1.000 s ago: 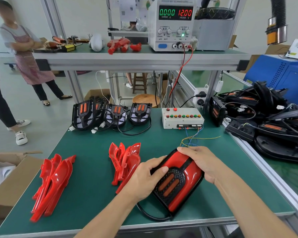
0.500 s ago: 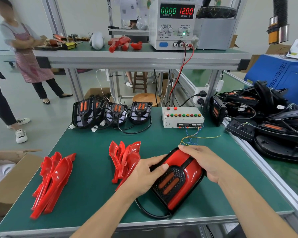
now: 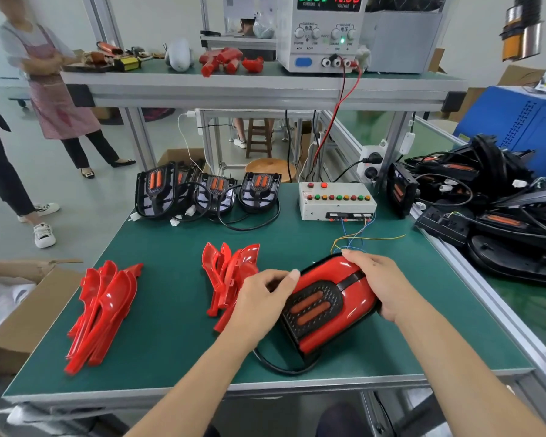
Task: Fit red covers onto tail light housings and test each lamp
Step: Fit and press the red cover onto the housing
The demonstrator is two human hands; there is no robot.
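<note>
A green work table (image 3: 171, 310) fills the near and middle ground, with a raised shelf (image 3: 234, 86) across its far side. On that shelf, far right of centre, a power supply (image 3: 322, 36) shows 12.00 in red digits, and red and black leads (image 3: 338, 105) drop from it toward the table. To the right, a heap of black housings and cables (image 3: 492, 209) lies on a neighbouring bench. At the near left a cardboard box (image 3: 19, 316) stands beside the table.

On the table's far edge, 3 or more open black housings (image 3: 208, 193) stand in a row with their cables, and a white test box (image 3: 336, 201) with coloured buttons sits to their right, thin coloured wires (image 3: 356, 238) trailing from it toward the near side. 2 stacks of red covers lie on the mat: 1 at the near left (image 3: 103, 310) and 1 nearer the centre (image 3: 226, 279).

The tail light (image 3: 325, 304), already wearing its red cover, lies tilted on the mat at the near right, its black cable (image 3: 278, 367) looping toward the near edge. The right hand (image 3: 382, 285) grasps its far right side, fingers curled over the top edge. The left hand (image 3: 262, 298) grips its left edge, thumb pressed against the red cover.

2 people (image 3: 44, 89) stand on the floor at the far left.
</note>
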